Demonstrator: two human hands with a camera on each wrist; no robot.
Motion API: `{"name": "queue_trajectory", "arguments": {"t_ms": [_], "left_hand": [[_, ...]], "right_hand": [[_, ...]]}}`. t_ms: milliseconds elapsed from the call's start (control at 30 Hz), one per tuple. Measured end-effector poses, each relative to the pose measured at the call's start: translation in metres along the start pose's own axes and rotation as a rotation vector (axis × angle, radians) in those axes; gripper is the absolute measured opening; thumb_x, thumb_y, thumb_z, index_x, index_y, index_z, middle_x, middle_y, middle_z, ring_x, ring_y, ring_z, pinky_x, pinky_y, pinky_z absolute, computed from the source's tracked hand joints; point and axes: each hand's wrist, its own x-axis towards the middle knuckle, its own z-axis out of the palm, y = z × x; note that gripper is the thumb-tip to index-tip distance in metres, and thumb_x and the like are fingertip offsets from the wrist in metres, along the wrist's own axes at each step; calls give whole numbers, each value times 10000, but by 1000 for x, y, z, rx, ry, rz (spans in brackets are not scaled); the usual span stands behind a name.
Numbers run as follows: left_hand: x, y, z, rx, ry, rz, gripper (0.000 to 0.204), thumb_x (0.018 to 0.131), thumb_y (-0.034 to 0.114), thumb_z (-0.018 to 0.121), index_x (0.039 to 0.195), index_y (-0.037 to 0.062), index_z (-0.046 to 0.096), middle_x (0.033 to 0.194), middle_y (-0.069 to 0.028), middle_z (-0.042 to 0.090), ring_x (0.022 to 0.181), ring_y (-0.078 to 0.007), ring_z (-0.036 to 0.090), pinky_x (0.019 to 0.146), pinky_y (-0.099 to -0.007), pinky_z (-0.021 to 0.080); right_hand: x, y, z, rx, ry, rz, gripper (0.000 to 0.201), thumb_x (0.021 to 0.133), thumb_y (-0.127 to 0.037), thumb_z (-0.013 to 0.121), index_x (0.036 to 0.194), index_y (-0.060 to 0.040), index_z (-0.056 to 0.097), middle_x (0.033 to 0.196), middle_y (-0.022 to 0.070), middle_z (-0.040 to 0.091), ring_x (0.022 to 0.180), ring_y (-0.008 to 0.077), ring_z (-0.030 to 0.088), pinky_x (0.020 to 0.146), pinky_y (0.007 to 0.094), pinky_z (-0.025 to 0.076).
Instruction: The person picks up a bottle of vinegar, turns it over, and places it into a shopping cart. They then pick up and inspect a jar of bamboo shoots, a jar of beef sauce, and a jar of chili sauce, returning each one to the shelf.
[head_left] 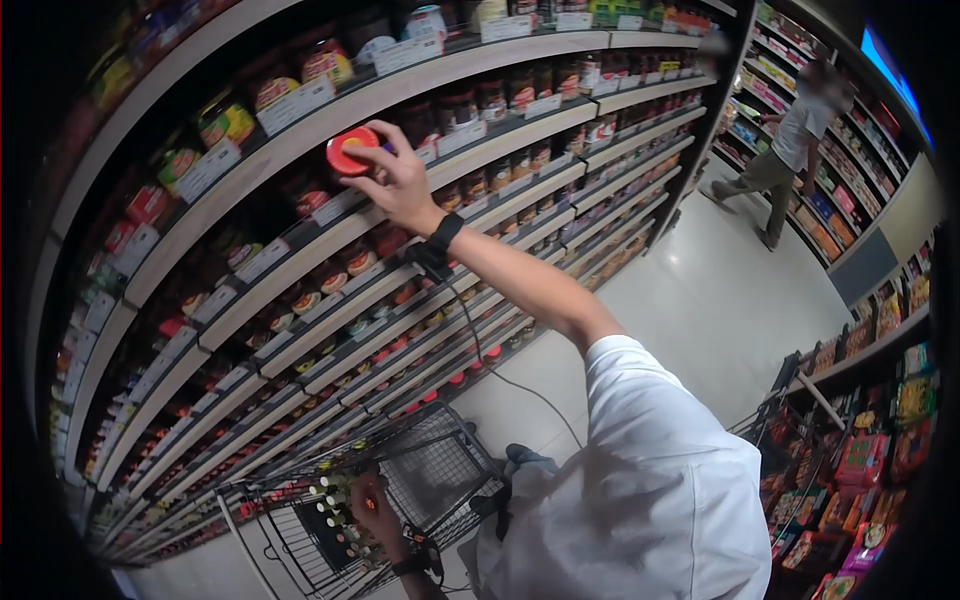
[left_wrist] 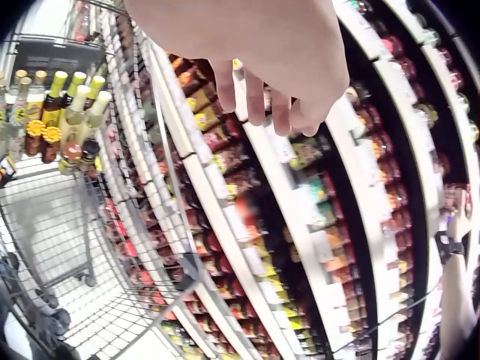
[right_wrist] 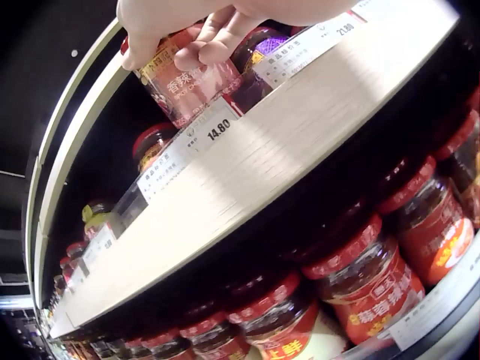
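My right hand (head_left: 400,185) grips a sauce jar by its red lid (head_left: 352,152) at the front of a shelf. In the right wrist view the jar (right_wrist: 196,88) shows a pinkish label and tilts at the shelf edge, behind a price tag (right_wrist: 191,146) reading 14.80; fingers lie across its upper part. A jar with a purple label (right_wrist: 262,52) stands beside it. Low down, my left hand (head_left: 375,510) is over the shopping cart (head_left: 430,475), near several bottles (left_wrist: 67,112). In the left wrist view the left hand (left_wrist: 262,52) hangs with loose fingers and nothing in them.
Long shelves (head_left: 480,155) of jars with price tags run along the left. A person (head_left: 790,140) walks in the aisle at the far right. Packaged goods (head_left: 865,460) fill a rack on the near right. A cable (head_left: 510,375) hangs from my right wrist.
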Motion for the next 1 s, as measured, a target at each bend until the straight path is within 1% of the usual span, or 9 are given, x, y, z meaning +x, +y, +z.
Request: {"name": "queue_trajectory", "arguments": {"t_ms": [33,133,233,333,433,533,733,800,1000], "left_hand": [[7,24,9,22,13,59,93,992,90,581,1022,23,640,914,-57,668,622,-68,533,513,-220,390],[17,83,30,44,-17,215,85,962,64,606,1013,14,651,1033,-75,678,840,-125,598,688,-263,468],[18,106,40,35,-20,264,85,941,60,626,1005,18,662,1075,-91,689,942,-155,617,778,-286,481],[17,131,39,20,-25,281,86,911,41,657,990,11,667,1098,-115,698,1001,-199,639,850,-322,495],[22,148,38,-26,-50,290,137,870,7,701,1000,-7,659,1119,-123,695,1027,-217,652,905,-338,504],[34,174,44,-150,-82,319,253,832,-19,735,1068,-1,646,1162,-121,685,1018,-218,660,912,-323,511],[46,232,57,-319,-339,381,934,730,3,851,1498,12,320,1464,-169,478,1186,-231,583,935,-340,526],[48,234,60,-276,-357,415,1153,674,59,913,1572,38,189,1518,-162,406,1281,-263,535,1051,-386,494],[44,230,47,-458,-401,400,1165,615,104,956,1565,69,282,1556,-130,429,1281,-251,574,1066,-397,500]], "right_hand": [[-1,1,0,9,-2,-14,426,757,-60,851,1163,-107,730,1317,113,539,676,78,557,597,223,475],[-4,-6,2,100,65,29,418,750,-74,852,1145,-100,719,1298,139,557,890,187,648,691,286,546],[-3,-19,-9,72,62,0,431,744,-87,860,1149,-83,714,1327,162,543,1179,332,580,909,379,529],[-5,-47,-32,144,-56,62,422,798,-63,824,1203,-86,709,1336,131,532,1155,221,609,851,297,567],[-3,-86,-55,430,-212,356,344,892,-35,745,1223,19,667,1319,89,527,1045,157,647,785,267,593],[-12,-129,-73,510,-353,695,344,896,-135,761,1209,-17,681,1039,55,673,920,101,667,722,231,582],[-59,-205,-67,809,-433,1004,273,903,-147,735,1133,-18,666,1115,87,676,996,157,680,844,319,588],[-75,-223,-62,856,-450,1065,289,902,-165,727,1133,-6,658,1109,95,675,1006,153,670,860,311,572],[-118,-252,-53,925,-428,1109,310,882,-183,717,1128,-6,654,1082,80,682,960,120,657,792,237,529]]}}
